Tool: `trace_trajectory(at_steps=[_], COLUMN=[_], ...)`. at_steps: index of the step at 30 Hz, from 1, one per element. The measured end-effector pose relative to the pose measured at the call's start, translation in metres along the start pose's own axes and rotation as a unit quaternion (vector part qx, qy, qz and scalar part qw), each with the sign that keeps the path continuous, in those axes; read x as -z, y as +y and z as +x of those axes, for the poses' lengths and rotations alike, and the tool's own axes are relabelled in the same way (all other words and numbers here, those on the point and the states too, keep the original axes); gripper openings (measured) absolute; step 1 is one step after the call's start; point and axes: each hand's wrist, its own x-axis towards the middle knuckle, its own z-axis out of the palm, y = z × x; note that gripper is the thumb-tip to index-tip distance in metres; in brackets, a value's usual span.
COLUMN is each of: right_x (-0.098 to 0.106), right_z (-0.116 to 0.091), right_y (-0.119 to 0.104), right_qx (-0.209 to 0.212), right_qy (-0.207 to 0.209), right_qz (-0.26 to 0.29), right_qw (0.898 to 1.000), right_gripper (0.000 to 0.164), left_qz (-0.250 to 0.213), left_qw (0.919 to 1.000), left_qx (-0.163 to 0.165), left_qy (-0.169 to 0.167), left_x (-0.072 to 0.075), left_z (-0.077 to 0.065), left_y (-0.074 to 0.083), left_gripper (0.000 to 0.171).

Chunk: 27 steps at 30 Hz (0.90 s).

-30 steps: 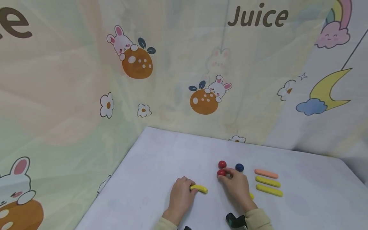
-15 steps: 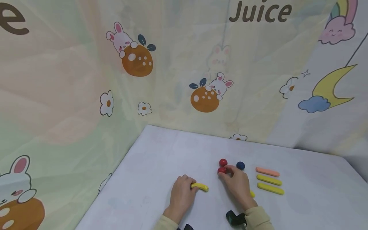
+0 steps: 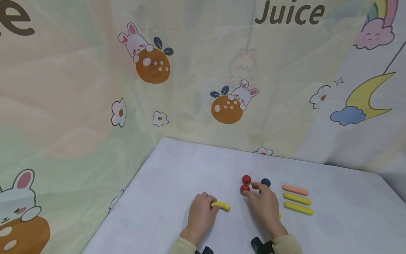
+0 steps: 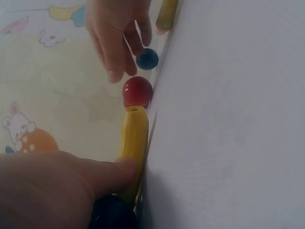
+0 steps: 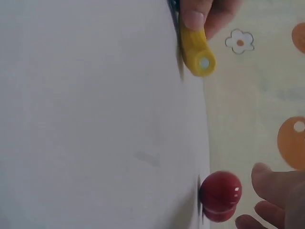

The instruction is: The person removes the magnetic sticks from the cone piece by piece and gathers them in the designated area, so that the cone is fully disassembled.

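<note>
My left hand (image 3: 201, 213) pinches a short curved yellow rod (image 3: 223, 205) at its near end, thumb on its side. In the right wrist view, the free end of this rod shows a round pale-grey spot. My right hand (image 3: 264, 204) is beside the front red ball (image 3: 244, 189), fingers spread and a small gap between them and the ball in the right wrist view. Another red ball (image 3: 246, 179) sits just behind it. Beyond the right fingertips lies a dark blue ball (image 3: 265, 182). A further yellow piece (image 3: 280, 214) is mostly hidden by my right hand.
To the right lie a straight orange rod (image 3: 295, 189) and two straight yellow rods (image 3: 297, 198), roughly parallel. All rest on a white table (image 3: 190, 158). A printed cloth (image 3: 190, 70) hangs behind and at the left. Black wrist devices (image 3: 262, 246) show at the front.
My right fingers have let go of the front red ball and drawn slightly back to the right. The left hand and its yellow rod have stayed in place.
</note>
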Motion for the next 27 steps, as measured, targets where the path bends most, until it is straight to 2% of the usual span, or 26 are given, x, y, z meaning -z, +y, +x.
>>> trace_trajectory(at_steps=[3, 8, 12, 15, 19, 21, 27], right_x=[0.001, -0.004, -0.007, -0.005, -0.004, -0.005, -0.007], right_z=[-0.018, -0.046, -0.054, -0.055, -0.057, -0.058, -0.066], right_y=[-0.01, -0.024, -0.024, -0.022, -0.02, -0.019, -0.014], right_qx=[0.023, 0.06, 0.071, 0.062, 0.038, 0.032, 0.008], right_qy=[0.007, -0.047, -0.082, -0.103, -0.116, -0.109, -0.094], right_qz=[-0.022, -0.054, -0.061, -0.059, -0.055, -0.053, -0.061], right_qw=[0.999, 0.996, 0.992, 0.991, 0.991, 0.992, 0.994], right_gripper=[0.036, 0.028, 0.026, 0.022, 0.021, 0.021, 0.018], left_qz=[-0.004, -0.012, -0.04, -0.056, -0.058, -0.056, -0.034], left_qw=[1.0, 0.9993, 0.9962, 0.9933, 0.9923, 0.9924, 0.9901], left_qx=[-0.002, -0.032, -0.072, -0.088, -0.093, -0.09, -0.058], left_qy=[-0.008, -0.013, -0.029, -0.05, -0.059, -0.063, -0.123], left_x=[-0.001, -0.004, -0.006, -0.005, -0.005, -0.005, 0.005], left_z=[0.0, 0.001, -0.001, -0.003, -0.002, -0.002, -0.005], left_y=[0.001, 0.001, 0.001, 0.003, 0.006, 0.006, 0.003], left_gripper=[0.015, 0.016, 0.016, 0.016, 0.017, 0.018, 0.039])
